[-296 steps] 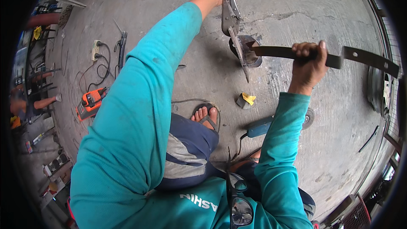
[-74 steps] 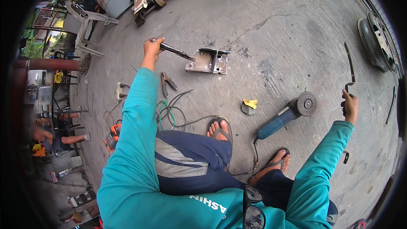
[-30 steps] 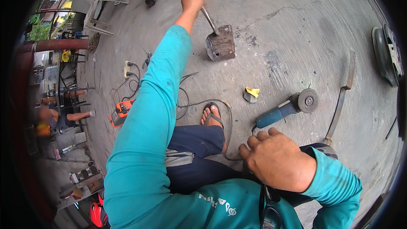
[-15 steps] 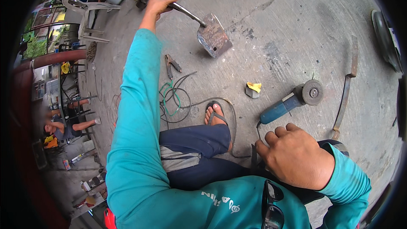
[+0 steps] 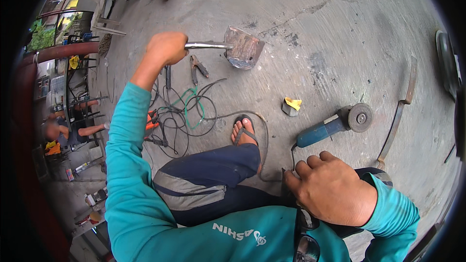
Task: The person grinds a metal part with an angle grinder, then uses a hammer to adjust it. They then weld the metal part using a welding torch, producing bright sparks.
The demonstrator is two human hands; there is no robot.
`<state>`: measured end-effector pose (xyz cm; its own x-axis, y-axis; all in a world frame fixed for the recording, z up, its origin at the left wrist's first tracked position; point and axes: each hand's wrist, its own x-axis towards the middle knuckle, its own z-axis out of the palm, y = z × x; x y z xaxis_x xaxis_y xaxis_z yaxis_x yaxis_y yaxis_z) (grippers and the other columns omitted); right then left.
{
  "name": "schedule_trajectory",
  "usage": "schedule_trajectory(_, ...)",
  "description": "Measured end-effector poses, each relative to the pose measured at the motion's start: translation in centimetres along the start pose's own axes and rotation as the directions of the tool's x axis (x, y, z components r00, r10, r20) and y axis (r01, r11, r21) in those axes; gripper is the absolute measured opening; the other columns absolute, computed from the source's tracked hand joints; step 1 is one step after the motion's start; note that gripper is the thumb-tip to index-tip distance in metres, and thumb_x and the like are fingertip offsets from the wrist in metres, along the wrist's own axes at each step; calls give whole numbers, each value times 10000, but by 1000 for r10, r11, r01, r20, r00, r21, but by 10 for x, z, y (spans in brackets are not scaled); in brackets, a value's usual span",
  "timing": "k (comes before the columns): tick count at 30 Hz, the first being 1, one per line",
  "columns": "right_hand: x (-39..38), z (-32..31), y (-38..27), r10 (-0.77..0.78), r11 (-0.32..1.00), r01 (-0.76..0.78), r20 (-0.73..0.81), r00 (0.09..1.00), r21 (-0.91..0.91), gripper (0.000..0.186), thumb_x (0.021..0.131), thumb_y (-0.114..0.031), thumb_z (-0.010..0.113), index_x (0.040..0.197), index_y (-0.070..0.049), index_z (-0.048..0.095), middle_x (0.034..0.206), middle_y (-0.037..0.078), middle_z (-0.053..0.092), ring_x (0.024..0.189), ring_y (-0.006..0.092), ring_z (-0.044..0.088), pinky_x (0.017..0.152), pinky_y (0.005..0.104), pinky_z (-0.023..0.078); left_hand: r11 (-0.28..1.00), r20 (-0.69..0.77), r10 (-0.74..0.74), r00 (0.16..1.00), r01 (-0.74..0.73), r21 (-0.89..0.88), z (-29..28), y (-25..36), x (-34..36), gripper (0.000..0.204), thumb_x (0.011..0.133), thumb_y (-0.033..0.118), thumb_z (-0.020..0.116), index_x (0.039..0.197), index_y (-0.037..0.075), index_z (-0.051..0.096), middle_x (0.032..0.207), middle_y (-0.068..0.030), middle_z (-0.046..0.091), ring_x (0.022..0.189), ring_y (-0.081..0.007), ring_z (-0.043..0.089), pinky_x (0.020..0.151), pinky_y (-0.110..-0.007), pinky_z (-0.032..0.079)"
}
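Observation:
My left hand (image 5: 165, 48) is closed on the shiny handle of long metal pliers (image 5: 209, 44), held roughly horizontal. The pliers' far end meets a rusty metal bracket (image 5: 245, 49) with holes, above or on the concrete floor; I cannot tell whether it rests there. My right hand (image 5: 324, 188) is curled low over my right knee, by my dark sunglasses; what its fingers hold, if anything, is hidden. A blue angle grinder (image 5: 313, 134) lies just beyond that hand, with a bent steel strip (image 5: 396, 124) to its right and a small grey block with a yellow scrap (image 5: 291, 106) nearby.
Tangled cables, a welding clamp (image 5: 198, 69) and an orange machine (image 5: 149, 125) lie left of me. A wheel rim (image 5: 446, 60) is at the right edge, a plastic chair (image 5: 104, 7) at upper left. Another person (image 5: 63, 131) sits in the cluttered area at far left.
My left hand has moved down and leftward, levelling the pliers, and the bracket has tilted. Earlier my right hand held the steel strip; now the strip lies on the floor.

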<state>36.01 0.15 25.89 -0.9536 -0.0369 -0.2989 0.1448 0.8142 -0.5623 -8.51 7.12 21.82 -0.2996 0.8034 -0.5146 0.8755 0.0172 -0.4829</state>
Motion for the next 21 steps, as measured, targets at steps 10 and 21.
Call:
schedule_trajectory(10, -7, -4, -3, 51, 992, -60, 85, 995, 109, 485, 866, -299, 714, 1253, -15, 644, 1026, 152, 694, 965, 322, 696, 861, 405, 535, -127, 166, -290, 943, 134, -983, 245, 158, -48, 395, 932, 344, 753, 1062, -9, 634, 757, -31, 591, 651, -153, 532, 600, -361, 460)
schedule_trajectory(21, -18, 6, -13, 120, 984, -132, 106, 987, 115, 575, 835, -348, 774, 1287, -34, 609, 1044, 141, 699, 978, 326, 691, 878, 427, 536, 334, 55, -152, 987, 103, -937, 194, 252, 6, 619, 875, 333, 760, 1182, -142, 507, 1139, -372, 661, 1101, -488, 669, 944, -517, 543)
